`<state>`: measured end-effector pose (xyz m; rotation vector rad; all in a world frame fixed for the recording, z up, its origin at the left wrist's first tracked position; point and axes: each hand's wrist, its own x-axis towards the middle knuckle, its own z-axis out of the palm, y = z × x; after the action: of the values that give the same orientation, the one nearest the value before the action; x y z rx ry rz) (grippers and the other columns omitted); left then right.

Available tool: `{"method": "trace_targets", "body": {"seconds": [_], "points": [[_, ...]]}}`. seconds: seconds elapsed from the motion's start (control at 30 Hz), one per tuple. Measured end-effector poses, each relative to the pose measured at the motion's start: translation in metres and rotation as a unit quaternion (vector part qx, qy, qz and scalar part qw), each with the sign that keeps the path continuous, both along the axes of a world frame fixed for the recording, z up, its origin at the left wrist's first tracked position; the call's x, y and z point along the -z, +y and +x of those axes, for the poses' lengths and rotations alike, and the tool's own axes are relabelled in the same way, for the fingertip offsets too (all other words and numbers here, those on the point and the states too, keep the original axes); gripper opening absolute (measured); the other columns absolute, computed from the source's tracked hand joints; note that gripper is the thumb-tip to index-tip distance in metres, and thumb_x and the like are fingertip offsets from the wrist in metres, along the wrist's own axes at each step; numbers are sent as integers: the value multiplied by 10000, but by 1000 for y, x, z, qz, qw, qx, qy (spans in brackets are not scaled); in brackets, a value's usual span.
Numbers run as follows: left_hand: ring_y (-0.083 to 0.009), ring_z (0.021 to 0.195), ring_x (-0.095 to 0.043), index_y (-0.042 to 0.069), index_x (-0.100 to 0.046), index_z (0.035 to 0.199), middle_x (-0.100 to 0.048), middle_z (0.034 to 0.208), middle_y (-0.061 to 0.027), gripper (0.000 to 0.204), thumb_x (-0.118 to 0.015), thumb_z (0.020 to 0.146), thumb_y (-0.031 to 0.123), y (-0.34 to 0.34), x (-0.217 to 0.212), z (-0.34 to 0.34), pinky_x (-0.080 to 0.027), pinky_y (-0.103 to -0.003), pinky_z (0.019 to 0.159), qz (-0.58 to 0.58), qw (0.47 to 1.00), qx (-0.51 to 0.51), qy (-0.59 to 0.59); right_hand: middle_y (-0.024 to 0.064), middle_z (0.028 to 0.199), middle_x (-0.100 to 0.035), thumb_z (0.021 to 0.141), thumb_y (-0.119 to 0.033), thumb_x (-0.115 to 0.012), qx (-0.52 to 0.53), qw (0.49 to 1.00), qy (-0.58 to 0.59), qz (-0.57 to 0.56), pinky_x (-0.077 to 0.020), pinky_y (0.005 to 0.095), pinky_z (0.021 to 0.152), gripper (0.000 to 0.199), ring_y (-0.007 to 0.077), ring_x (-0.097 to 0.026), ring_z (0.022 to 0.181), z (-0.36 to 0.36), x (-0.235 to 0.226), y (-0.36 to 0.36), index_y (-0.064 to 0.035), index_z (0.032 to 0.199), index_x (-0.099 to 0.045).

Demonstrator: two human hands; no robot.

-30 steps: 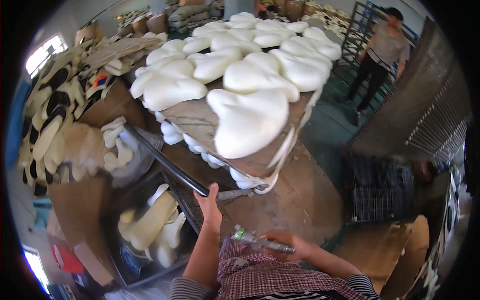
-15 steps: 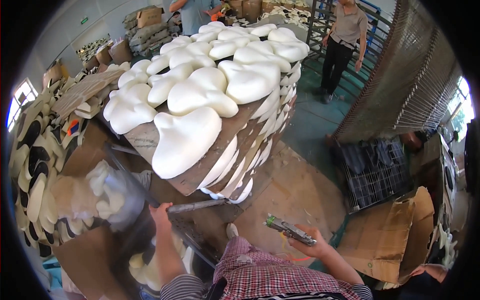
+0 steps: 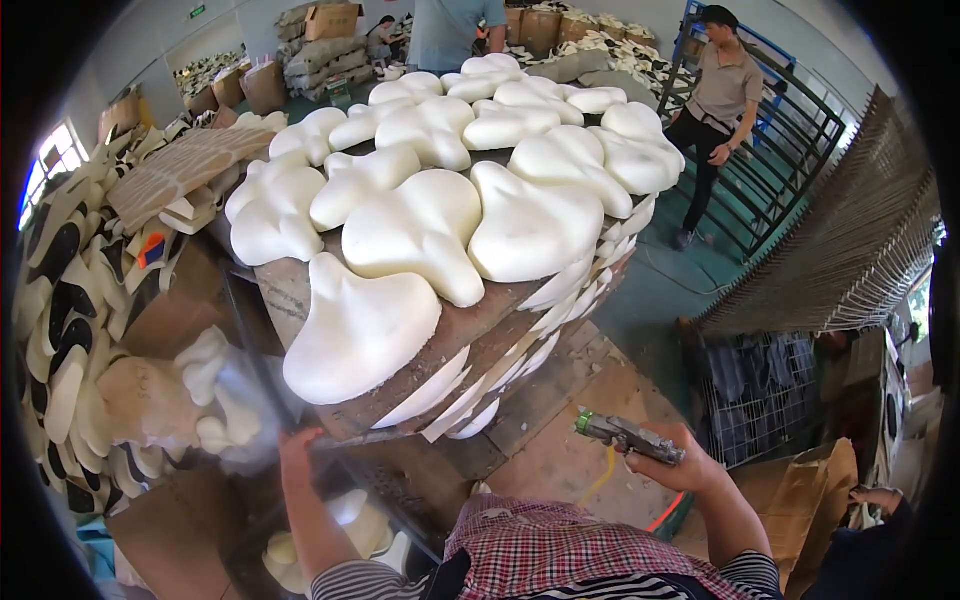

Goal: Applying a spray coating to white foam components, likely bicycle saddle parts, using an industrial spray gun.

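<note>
One right grip (image 3: 668, 455) wrapped round tool (image 3: 625, 436), left (image 3: 297, 442) on bar (image 3: 372, 437)

Spray gun (image 3: 634, 437), apparently shiny metal

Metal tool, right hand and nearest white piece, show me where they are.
Metal tool (image 3: 631, 437): head view, middle of its body.
Right hand (image 3: 691, 467): head view, middle of the hand.
Nearest white piece (image 3: 358, 328): head view, its broad top.
</note>
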<state>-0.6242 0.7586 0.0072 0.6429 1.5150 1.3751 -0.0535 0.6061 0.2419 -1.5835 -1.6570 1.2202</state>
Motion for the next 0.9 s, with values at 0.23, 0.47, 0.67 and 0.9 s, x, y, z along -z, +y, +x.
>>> {"method": "trace_targets", "body": {"seconds": [0.23, 0.47, 0.67, 0.9], "points": [[-241, 799, -621, 10, -360, 1329, -586, 976, -105, 792, -690, 612, -54, -4, -14, 12, -536, -373, 663, -42, 998, -45, -13, 93, 863, -669, 844, -146, -711, -63, 998, -2, 4, -489, 304, 661, 321, 144, -599, 730, 18, -11, 45, 12, 1110, -626], [-234, 1048, -569, -14, -329, 1428, -577, 1192, -134, 822, -708, 717, 147, 0, 19, 29, -434, -358, 880, -78, 952, -259, 145, 88, 946, -678, 828, -218, -681, -73, 988, 133, -20, -505, 357, 853, 587, 171, -641, 862, 42, -51, 83, 87, 1287, -478], [-294, 1254, -452, 17, -210, 1499, -404, 1424, -187, 892, -715, 801, 250, -35, -10, 78, -317, -379, 1084, 20, 956, -272, 112, 138, 983, -649, 850, -269, -697, -190, 950, 230, 94, -458, 406, 904, 690, 240, -611, 954, 35, -94, 122, 76, 1358, -382], [-259, 868, -587, 65, -414, 1319, -549, 1106, -94, 556, -630, 828, 213, -174, 27, 92, -471, -418, 727, -168, 974, -148, 46, 123, 925, -637, 839, -215, -709, -190, 944, 252, 94, -526, 344, 719, 685, 223, -638, 790, 10, -139, 90, 60, 1377, -387]]}}
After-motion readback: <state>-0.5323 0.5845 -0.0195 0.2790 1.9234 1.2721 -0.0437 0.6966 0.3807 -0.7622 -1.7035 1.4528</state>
